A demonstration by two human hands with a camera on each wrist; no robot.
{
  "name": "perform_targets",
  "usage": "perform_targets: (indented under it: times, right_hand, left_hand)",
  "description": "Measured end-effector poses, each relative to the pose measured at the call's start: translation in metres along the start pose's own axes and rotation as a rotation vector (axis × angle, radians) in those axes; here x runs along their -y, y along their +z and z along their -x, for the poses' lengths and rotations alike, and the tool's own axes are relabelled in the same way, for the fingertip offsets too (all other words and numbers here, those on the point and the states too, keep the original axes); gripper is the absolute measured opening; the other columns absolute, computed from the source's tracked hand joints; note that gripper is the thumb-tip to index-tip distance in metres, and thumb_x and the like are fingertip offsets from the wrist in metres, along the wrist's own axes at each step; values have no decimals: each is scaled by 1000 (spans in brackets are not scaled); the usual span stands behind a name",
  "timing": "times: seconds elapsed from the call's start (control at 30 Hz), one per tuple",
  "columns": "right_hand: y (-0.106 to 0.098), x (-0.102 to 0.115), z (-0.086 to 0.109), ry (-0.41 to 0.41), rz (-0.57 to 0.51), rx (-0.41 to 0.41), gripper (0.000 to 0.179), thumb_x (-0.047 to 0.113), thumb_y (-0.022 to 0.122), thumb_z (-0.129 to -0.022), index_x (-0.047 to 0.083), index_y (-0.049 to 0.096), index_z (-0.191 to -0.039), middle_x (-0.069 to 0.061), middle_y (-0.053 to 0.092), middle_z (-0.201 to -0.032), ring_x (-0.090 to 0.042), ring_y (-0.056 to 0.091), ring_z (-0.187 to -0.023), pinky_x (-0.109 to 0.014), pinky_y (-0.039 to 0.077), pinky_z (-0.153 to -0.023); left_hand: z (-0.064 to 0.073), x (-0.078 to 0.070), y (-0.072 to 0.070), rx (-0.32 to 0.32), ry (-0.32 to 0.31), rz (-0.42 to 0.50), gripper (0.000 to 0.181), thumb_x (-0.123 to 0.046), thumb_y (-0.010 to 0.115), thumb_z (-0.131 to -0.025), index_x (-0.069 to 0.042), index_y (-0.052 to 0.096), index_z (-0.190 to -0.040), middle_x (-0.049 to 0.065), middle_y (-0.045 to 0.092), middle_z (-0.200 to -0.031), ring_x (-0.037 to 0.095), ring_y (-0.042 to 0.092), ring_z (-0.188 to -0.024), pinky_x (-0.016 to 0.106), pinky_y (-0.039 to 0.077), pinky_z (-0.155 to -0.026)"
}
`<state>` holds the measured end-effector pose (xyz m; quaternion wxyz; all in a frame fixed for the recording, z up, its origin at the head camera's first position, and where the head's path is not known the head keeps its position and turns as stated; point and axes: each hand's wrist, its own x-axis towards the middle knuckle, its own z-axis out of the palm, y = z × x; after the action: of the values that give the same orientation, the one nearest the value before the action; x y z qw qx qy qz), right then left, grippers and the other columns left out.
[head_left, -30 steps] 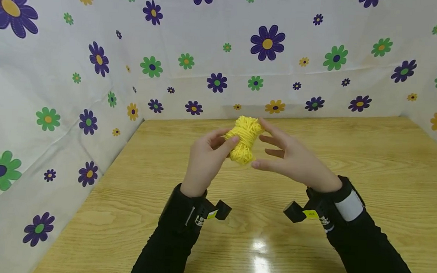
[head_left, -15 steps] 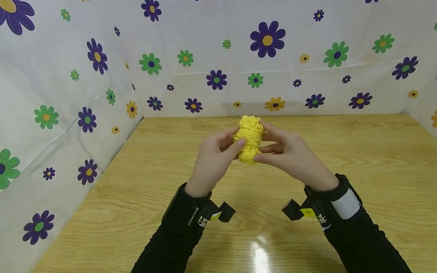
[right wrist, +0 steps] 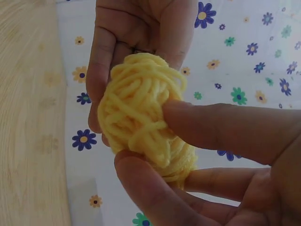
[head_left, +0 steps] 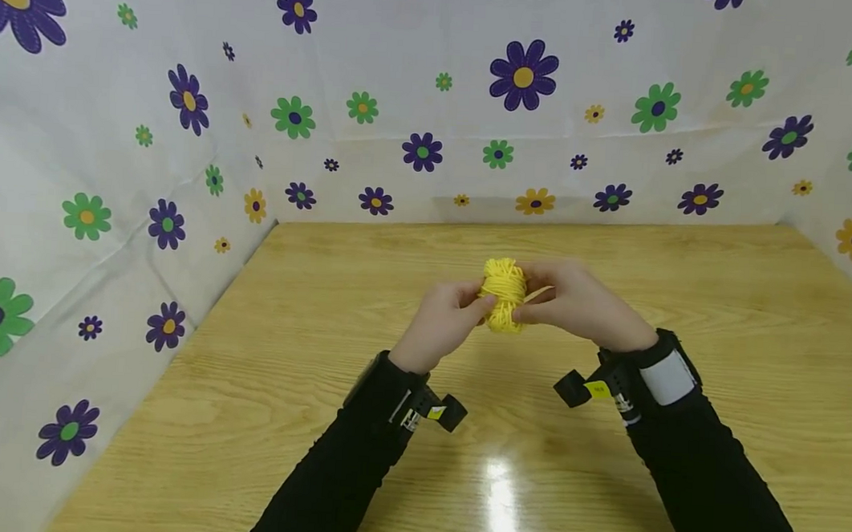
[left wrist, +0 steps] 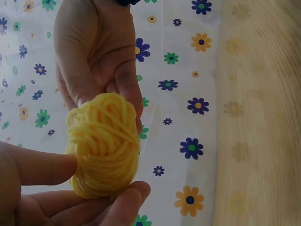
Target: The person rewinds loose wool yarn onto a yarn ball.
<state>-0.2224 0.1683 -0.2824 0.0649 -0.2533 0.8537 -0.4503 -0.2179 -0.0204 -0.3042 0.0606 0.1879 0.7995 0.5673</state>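
A small bundle of yellow yarn, wound tight round its middle, is held up over the table between both hands. My left hand grips it from the left, thumb on the near side and fingers behind. From the right, my right hand pinches it between thumb and fingers. In the left wrist view the looped strands of the yarn bundle show close up, with the thumb against its side. The right wrist view shows the yarn bundle with thumb and index finger pressed to one end.
Below the hands spreads a wooden table with a bright light reflection near its front. A white cloth printed with purple, green and orange flowers hangs behind and along both sides. Each wrist wears a black strap with a small camera.
Both hands and the yarn bundle have come lower, and the bundle has shifted right. The right hand, at first only touching its edge, has closed its thumb and fingers on it.
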Motion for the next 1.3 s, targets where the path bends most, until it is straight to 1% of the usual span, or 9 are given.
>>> perform_targets:
  times: [0.13, 0.23, 0.3, 0.43, 0.53, 0.63, 0.73, 1.03, 1.3]
  right_hand:
    - [1, -11, -6, 35, -23, 62, 50, 6, 63, -85, -5, 44, -130, -21, 57, -115, -30, 57, -98, -40, 52, -79]
    - [4, -20, -11, 76, -31, 83, 52, 6, 63, -84, -6, 43, -131, -23, 55, -111, -29, 57, -94, -39, 53, -77]
    - [7, -27, -14, 123, -24, 87, 56, 6, 64, -83, -7, 40, -133, -24, 54, -111, -29, 57, -91, -39, 53, -77]
    - [12, -43, -22, 210, -34, 97, 62, 4, 64, -82, -10, 34, -135, -28, 51, -111, -29, 59, -88, -42, 52, -79]
    - [16, -55, -26, 272, -60, 115, 64, 2, 63, -83, -12, 31, -136, -31, 49, -114, -29, 58, -91, -42, 52, -80]
    - [19, -64, -28, 316, -69, 130, 64, 3, 62, -83, -13, 29, -136, -31, 48, -117, -28, 57, -91, -39, 52, -80]
    - [21, -71, -29, 330, -64, 136, 64, 2, 62, -83, -14, 29, -135, -33, 47, -119, -26, 57, -89, -37, 52, -79]
    - [25, -79, -31, 377, -42, 135, 62, 2, 61, -85, -14, 29, -136, -34, 45, -122, -24, 58, -87, -33, 53, -76]
    - [26, -81, -34, 400, -27, 129, 63, 3, 61, -85, -13, 28, -136, -34, 45, -123, -26, 58, -89, -35, 53, -78]
  left_hand:
    - [-4, 10, 0, 64, -29, -38, 32, -11, 46, -98, 3, 51, -127, 15, 61, -116, 20, 57, -104, 39, 45, -91]
    - [-9, 19, 1, 108, -43, -61, 34, -9, 44, -98, 4, 47, -129, 16, 58, -121, 22, 53, -110, 39, 42, -94]
    - [-13, 26, 2, 138, -69, -66, 35, -6, 43, -98, 6, 45, -131, 18, 55, -124, 24, 50, -114, 41, 40, -96]
    - [-21, 43, 4, 212, -163, -38, 41, -4, 41, -98, 6, 35, -137, 19, 43, -137, 27, 38, -126, 44, 30, -103]
    - [-25, 54, 7, 245, -222, -28, 46, -4, 41, -98, 6, 27, -140, 20, 33, -144, 28, 28, -132, 44, 24, -106]
    - [-27, 63, 12, 264, -238, -26, 50, -3, 42, -96, 7, 22, -141, 21, 28, -145, 29, 24, -133, 44, 22, -107]
    - [-29, 69, 16, 296, -232, -3, 50, 0, 41, -95, 8, 23, -140, 22, 30, -144, 28, 25, -132, 43, 22, -107]
    - [-31, 70, 22, 332, -224, -15, 46, 3, 40, -94, 1, 32, -140, 16, 38, -142, 22, 30, -129, 40, 24, -106]
    - [-32, 71, 22, 271, -283, -194, 56, -2, 43, -90, -1, 25, -143, 16, 29, -146, 22, 31, -127, 39, 30, -101]
